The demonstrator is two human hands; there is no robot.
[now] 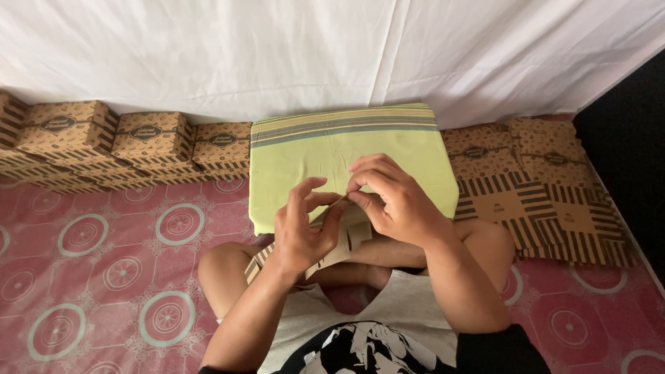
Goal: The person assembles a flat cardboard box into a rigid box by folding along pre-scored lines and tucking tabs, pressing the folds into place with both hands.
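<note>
Head view: flat brown cardboard piece [344, 244] held over lap, between crossed knees, just in front of green cloth-covered block [332, 156]. Left hand [303, 232] curled around cardboard, thumb and forefinger pinched on its thin upper edge. Right hand [391, 197] closed, fingertips pinched on same edge, touching left fingertips. Folded patterned boxes [149, 138] lined along white cloth backdrop [208, 48] at left; flat unfolded blanks [547, 201] stacked at right. Red patterned mat [90, 277] underneath.
</note>
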